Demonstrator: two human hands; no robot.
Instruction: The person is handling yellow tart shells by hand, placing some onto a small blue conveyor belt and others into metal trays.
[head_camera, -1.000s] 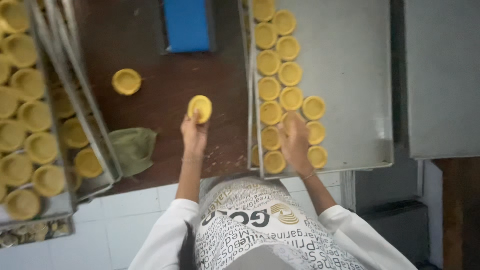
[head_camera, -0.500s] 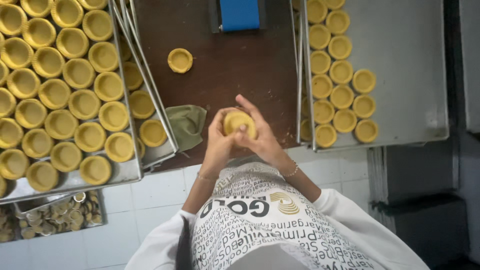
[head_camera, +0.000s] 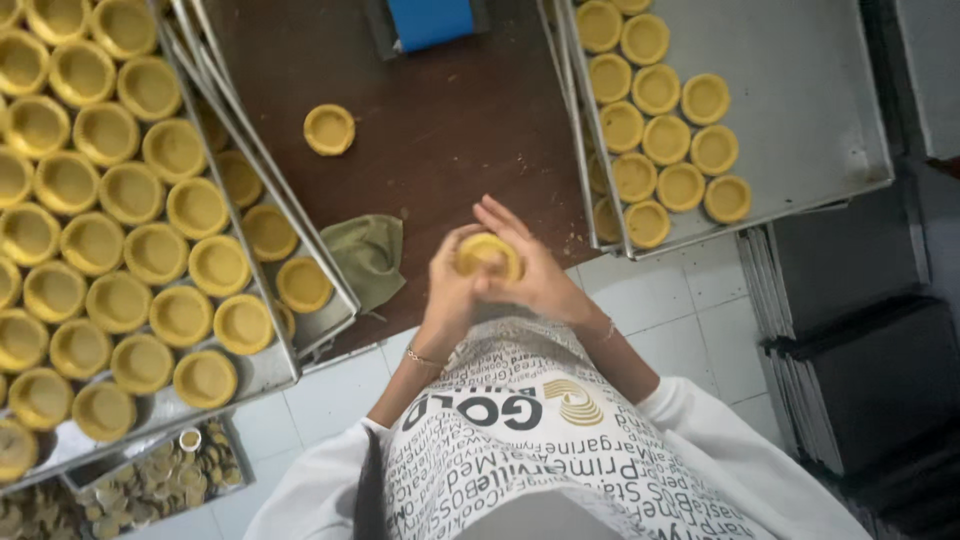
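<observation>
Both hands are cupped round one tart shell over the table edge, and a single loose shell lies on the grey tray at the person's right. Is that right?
Not quite. The loose shell lies on the dark wooden table, not the grey tray. As the head view shows, left hand and right hand do cup one tart shell.

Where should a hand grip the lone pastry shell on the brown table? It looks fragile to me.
Likely the lone pastry shell is best taken by its outer rim, from above, with fingers on opposite sides. It sits open side up and apart from the trays, and its thin wall looks soft.
</observation>
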